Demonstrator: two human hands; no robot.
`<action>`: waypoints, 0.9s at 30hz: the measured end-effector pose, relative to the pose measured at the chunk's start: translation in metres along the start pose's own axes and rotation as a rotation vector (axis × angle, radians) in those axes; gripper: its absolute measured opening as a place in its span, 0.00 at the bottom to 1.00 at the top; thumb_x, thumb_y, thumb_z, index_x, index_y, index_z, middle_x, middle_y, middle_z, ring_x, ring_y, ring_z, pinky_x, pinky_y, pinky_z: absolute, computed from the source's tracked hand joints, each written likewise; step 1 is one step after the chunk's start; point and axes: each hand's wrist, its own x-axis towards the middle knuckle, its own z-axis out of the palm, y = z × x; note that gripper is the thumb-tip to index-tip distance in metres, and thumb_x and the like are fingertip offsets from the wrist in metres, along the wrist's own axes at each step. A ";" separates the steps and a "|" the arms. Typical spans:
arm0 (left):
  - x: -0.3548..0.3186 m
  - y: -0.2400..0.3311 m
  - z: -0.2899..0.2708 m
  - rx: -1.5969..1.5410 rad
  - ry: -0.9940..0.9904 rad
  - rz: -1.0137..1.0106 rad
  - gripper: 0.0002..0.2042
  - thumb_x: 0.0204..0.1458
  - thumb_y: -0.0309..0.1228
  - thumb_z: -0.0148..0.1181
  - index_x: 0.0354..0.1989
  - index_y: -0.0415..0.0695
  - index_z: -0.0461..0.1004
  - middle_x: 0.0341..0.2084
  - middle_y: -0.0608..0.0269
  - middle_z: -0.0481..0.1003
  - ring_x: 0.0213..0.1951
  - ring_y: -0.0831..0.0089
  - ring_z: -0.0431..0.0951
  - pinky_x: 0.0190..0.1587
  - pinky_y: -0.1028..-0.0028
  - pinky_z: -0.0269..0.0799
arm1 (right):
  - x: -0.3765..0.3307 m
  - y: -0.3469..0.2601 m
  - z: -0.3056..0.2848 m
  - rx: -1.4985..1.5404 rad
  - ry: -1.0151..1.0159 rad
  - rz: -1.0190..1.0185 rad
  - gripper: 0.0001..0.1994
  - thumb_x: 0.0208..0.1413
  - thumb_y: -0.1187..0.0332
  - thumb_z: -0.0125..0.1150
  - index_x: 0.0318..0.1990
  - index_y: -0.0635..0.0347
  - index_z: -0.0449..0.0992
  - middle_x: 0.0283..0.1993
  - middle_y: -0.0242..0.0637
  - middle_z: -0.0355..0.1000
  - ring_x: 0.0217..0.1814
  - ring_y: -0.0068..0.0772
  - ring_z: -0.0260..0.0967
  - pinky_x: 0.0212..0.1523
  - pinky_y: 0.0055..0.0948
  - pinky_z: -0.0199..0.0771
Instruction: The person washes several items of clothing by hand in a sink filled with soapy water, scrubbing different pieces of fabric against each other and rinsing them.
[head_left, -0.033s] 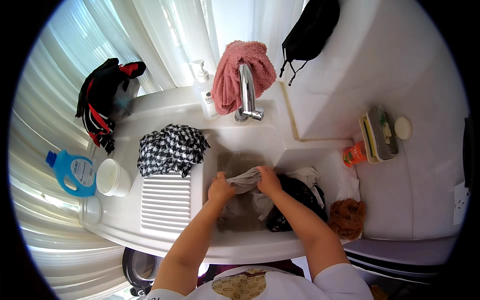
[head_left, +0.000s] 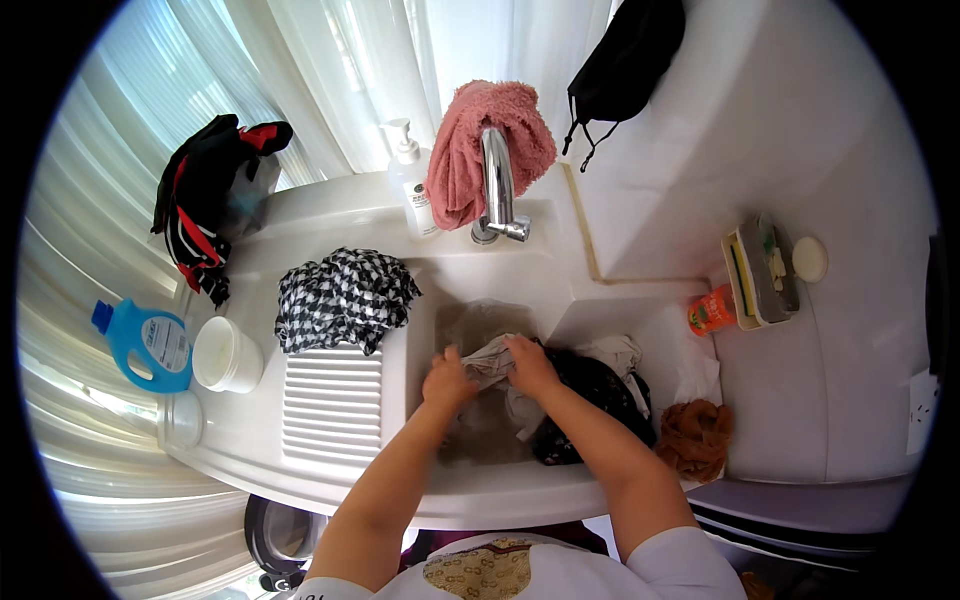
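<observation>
head view: a wet grey-beige cloth [head_left: 492,358] is gripped between both hands over the sink basin [head_left: 480,320], bunched up, likely so it can be rubbed against itself. left hand [head_left: 447,378] is closed on the cloth's left end, right hand [head_left: 530,365] is closed on its right end, knuckles nearly touching. murky water is seen under the cloth. a dark garment [head_left: 590,385] and a pale one [head_left: 612,352] are piled just right of the hands, inside the basin. a ribbed washboard surface [head_left: 333,395] is moulded beside the basin on the left; a black-and-white checked garment [head_left: 345,295] is laid at its top, probably parked. a blue detergent bottle [head_left: 145,345] and white cup [head_left: 225,355] are kept at the far left. a pink towel [head_left: 480,140] is draped over the tap [head_left: 497,185].
</observation>
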 end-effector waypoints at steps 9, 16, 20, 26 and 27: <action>0.003 -0.019 0.054 0.086 0.040 -0.010 0.31 0.40 0.34 0.61 0.56 0.53 0.59 0.48 0.51 0.64 0.52 0.52 0.65 0.50 0.62 0.64 | -0.017 -0.016 0.014 -0.152 -0.060 0.184 0.30 0.47 0.68 0.57 0.60 0.51 0.57 0.60 0.48 0.57 0.62 0.49 0.53 0.58 0.41 0.57; 0.029 -0.047 0.072 -1.411 -0.302 -0.507 0.23 0.43 0.32 0.54 0.52 0.44 0.64 0.45 0.52 0.71 0.47 0.55 0.71 0.49 0.57 0.66 | -0.004 -0.026 0.004 0.172 -0.225 0.285 0.14 0.43 0.60 0.59 0.35 0.58 0.76 0.54 0.43 0.64 0.56 0.47 0.58 0.54 0.40 0.62; -0.007 -0.003 0.008 -1.923 -0.639 -0.300 0.20 0.56 0.46 0.45 0.46 0.42 0.67 0.38 0.55 0.73 0.42 0.60 0.72 0.47 0.59 0.68 | -0.034 -0.072 -0.013 0.578 0.309 -0.161 0.12 0.40 0.63 0.62 0.27 0.65 0.75 0.48 0.46 0.66 0.52 0.49 0.60 0.52 0.38 0.61; -0.036 0.022 0.009 -1.884 -0.373 -0.396 0.19 0.58 0.47 0.43 0.40 0.43 0.70 0.36 0.56 0.73 0.41 0.64 0.73 0.45 0.64 0.70 | -0.037 -0.086 -0.001 0.465 0.458 0.201 0.13 0.40 0.65 0.62 0.28 0.70 0.74 0.41 0.46 0.68 0.44 0.47 0.66 0.47 0.36 0.66; -0.034 0.022 0.013 -1.897 -0.368 -0.334 0.19 0.58 0.47 0.42 0.36 0.43 0.70 0.33 0.56 0.73 0.39 0.64 0.74 0.44 0.64 0.70 | -0.026 -0.081 -0.003 0.441 0.690 0.270 0.12 0.38 0.66 0.62 0.27 0.68 0.73 0.39 0.46 0.69 0.41 0.46 0.67 0.43 0.36 0.68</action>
